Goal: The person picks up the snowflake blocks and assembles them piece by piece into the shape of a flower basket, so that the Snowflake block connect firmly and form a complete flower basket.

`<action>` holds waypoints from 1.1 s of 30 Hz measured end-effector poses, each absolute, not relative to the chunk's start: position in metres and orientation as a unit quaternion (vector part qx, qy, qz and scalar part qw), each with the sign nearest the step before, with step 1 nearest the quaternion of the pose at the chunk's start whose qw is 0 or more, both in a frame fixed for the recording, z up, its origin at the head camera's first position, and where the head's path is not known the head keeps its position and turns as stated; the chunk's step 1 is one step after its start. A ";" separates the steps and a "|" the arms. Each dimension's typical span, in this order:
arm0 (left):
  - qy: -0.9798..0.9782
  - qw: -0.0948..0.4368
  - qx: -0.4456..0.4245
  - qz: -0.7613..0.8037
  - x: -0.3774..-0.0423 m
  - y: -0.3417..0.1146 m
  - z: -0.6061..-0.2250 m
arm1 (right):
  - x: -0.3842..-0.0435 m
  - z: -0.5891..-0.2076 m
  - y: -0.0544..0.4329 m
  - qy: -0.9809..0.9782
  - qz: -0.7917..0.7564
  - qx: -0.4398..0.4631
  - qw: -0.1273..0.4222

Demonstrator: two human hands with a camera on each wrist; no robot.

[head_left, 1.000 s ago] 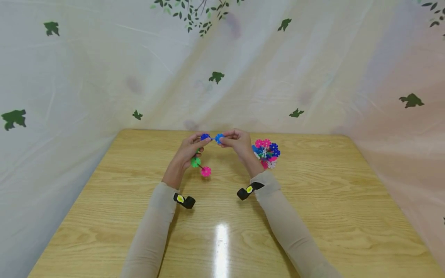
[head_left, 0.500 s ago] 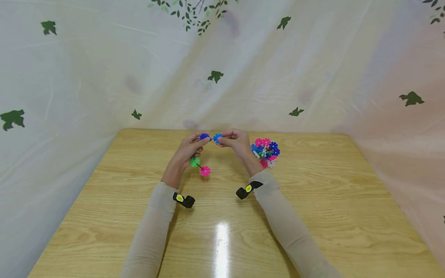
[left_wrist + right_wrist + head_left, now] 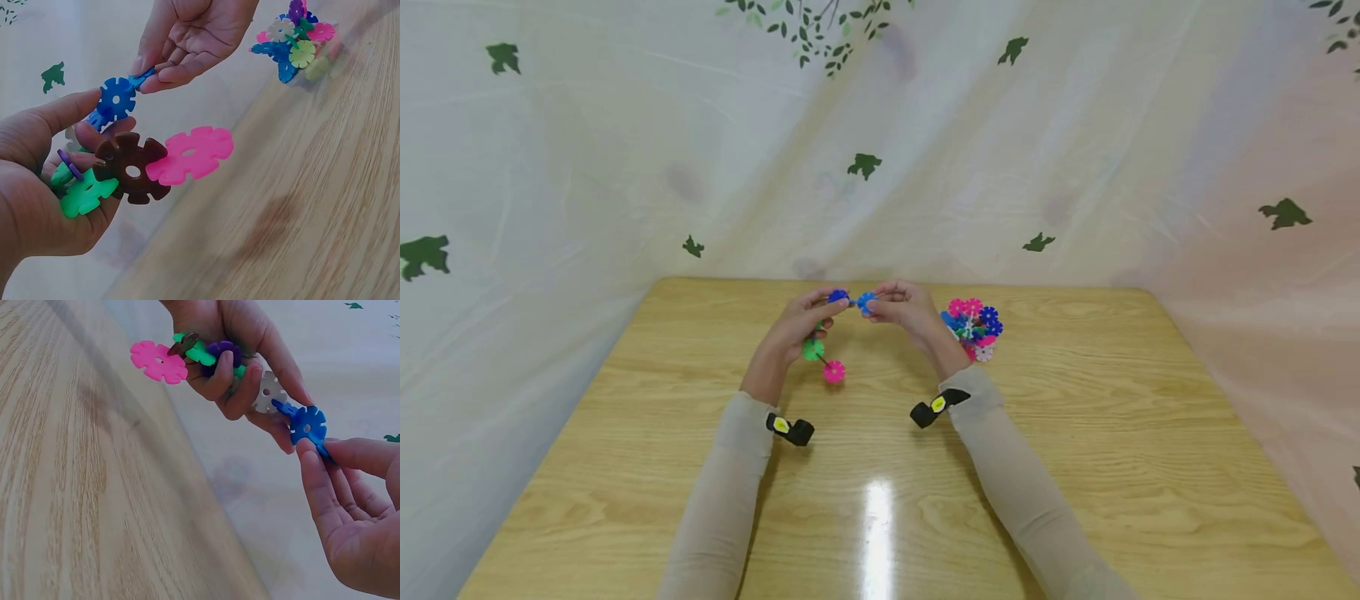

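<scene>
My left hand (image 3: 793, 325) holds a chain of slotted plastic snowflake discs above the table's far part. From its palm side hang a green disc (image 3: 87, 194), a brown disc (image 3: 119, 164) and a pink disc (image 3: 194, 155). A purple disc (image 3: 219, 347) and a white disc (image 3: 273, 384) show between its fingers. Several blue discs make up the chain's other end, one blue disc (image 3: 125, 107) lying between the hands. My right hand (image 3: 912, 312) pinches the lighter blue disc (image 3: 866, 300) at that end between thumb and fingers. Fingertips partly hide where the blue discs join.
A heap of colourful snowflake discs (image 3: 972, 329) lies on the wooden table (image 3: 1112, 433), just right of my right hand. Behind the table's far edge hangs a pale curtain (image 3: 760, 150) with printed leaves and birds. A black camera is strapped on each wrist.
Both hands drift slightly left with the chain, the left one a little more. The grip of each hand stays the same, and the heap of discs has not moved.
</scene>
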State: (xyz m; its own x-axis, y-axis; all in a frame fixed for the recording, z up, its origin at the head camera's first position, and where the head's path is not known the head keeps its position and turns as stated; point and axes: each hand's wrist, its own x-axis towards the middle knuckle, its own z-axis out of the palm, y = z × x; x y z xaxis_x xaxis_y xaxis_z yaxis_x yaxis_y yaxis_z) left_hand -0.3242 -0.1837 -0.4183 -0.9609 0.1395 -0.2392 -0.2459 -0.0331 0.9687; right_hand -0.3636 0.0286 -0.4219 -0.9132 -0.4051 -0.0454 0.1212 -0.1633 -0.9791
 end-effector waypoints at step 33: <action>0.665 0.169 0.020 0.727 -0.321 -0.188 -0.424 | -0.374 -0.410 0.047 0.544 -0.836 -0.008 0.076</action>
State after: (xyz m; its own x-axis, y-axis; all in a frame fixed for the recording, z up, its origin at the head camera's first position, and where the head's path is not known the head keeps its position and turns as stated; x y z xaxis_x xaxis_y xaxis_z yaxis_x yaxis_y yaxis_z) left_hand -0.3210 -0.1879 -0.4237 -0.9424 0.2718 -0.1951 -0.2187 -0.0592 0.9740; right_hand -0.3742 0.0472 -0.4105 -0.9882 -0.1366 -0.0690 0.1184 -0.3966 -0.9103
